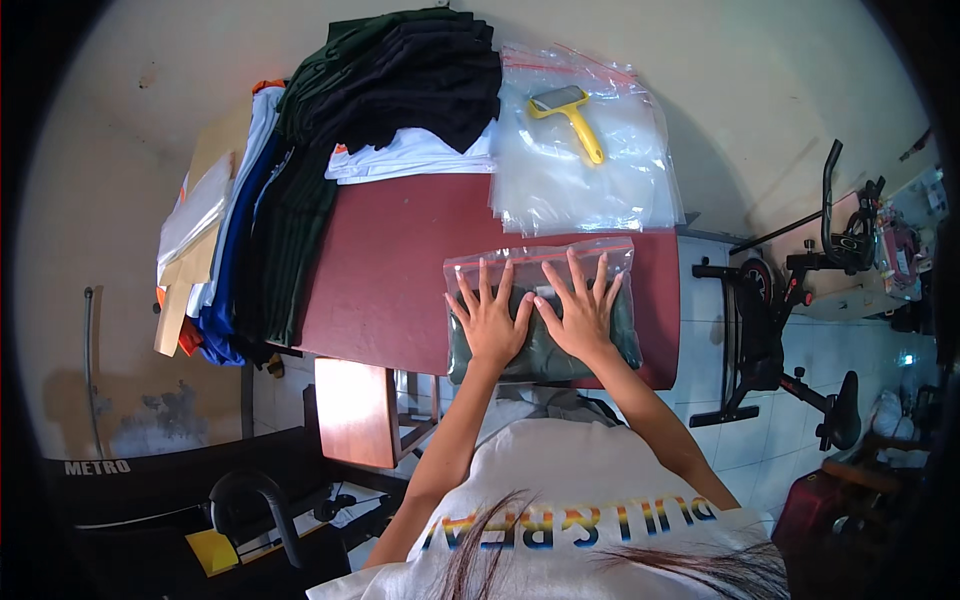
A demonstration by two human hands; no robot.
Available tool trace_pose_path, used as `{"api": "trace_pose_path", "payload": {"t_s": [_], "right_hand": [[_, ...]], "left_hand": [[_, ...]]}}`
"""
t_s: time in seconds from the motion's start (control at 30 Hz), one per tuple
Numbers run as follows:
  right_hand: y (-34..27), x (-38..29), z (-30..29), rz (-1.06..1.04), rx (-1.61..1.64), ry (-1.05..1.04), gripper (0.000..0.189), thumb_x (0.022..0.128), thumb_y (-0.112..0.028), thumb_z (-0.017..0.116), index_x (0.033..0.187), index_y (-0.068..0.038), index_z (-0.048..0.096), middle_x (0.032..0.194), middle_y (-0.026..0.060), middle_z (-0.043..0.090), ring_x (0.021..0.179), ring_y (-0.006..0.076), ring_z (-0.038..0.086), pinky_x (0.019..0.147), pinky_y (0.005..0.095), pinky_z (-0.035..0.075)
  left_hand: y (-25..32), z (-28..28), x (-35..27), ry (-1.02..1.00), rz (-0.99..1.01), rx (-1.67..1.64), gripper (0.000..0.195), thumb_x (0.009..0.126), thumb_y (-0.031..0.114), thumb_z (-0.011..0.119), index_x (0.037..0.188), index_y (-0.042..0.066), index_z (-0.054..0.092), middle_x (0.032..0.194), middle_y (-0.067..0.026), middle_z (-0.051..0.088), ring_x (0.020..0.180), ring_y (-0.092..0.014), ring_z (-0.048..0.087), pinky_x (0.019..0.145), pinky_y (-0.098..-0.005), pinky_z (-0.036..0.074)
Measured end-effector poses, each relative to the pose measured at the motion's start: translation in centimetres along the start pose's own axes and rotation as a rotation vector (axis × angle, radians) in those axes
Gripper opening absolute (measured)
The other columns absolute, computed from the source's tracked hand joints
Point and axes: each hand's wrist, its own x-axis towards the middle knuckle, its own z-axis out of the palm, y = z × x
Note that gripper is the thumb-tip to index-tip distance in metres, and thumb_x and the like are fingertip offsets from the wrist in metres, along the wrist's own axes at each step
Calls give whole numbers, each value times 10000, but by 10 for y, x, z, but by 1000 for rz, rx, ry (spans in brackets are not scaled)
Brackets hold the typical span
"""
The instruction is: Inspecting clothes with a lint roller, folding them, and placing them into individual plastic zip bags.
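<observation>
A clear zip bag point(616, 337) with a red closure strip lies near the front edge of the dark red table point(390, 262), a folded dark green garment point(551, 360) inside it. My left hand point(491, 319) rests flat on the bag's left half, fingers spread towards the closure. On the right half lies my right hand point(585, 311), also palm down with fingers apart. The two thumbs nearly meet at the middle. Neither hand grips anything. Parts of the bag and garment are hidden under the hands.
Behind the bag, a yellow-handled lint roller point(577, 127) lies on a stack of clear zip bags point(585, 195). Dark garments point(405, 82) are piled at the back, with more folded clothes point(281, 262) along the left. A wooden stool point(356, 412) stands front left, an exercise bike point(765, 330) at right.
</observation>
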Motion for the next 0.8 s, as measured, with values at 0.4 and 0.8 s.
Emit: {"api": "trace_pose_path", "payload": {"t_s": [0.4,0.8], "right_hand": [[3,6,4,7,-4,-47,439,854,-361,466,1282,-290,406,1425,62,190,1278,466,73,942,681,54],[3,6,20,63,19,-202,430,821,-267,490,1249,-228,461,1415,108,213,1272,456,123,968,643,52]], "left_hand": [[4,-3,7,-51,-24,62,554,845,498,390,1335,246,337,1423,-101,198,1290,-438,100,996,-607,11],[1,22,9,-198,-75,27,525,834,442,418,1307,215,390,1416,-123,209,1288,-436,103,994,-602,11]]}}
